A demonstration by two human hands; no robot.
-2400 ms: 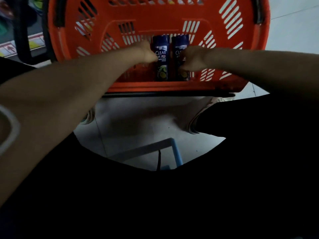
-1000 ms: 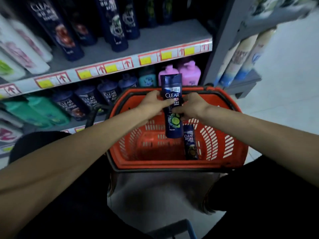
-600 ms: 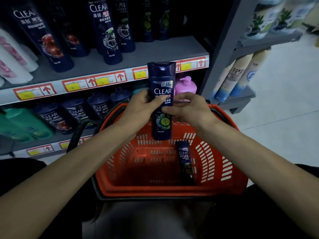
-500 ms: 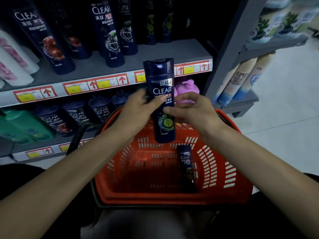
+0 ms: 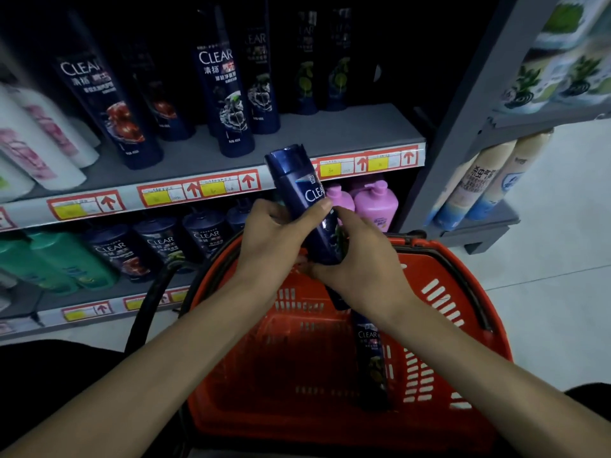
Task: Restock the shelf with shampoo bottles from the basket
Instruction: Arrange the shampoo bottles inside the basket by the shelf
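Both hands hold one dark blue shampoo bottle [image 5: 302, 196] in the air above the orange basket [image 5: 463, 292], its cap tipped toward 11 o'clock. The left hand [image 5: 274, 236] has its grip clamped round the bottle's middle, thumb across the label. The right hand [image 5: 360, 272] curls round the bottom end from 4 o'clock. A second bottle [image 5: 372, 355] sits inside the basket at 6 o'clock of the hands, near its right wall. At 12 o'clock the grey shelf [image 5: 347, 133] carries tall dark bottles [image 5: 228, 94]. Pink bottles [image 5: 377, 206] stand on the tier below, just behind the held bottle.
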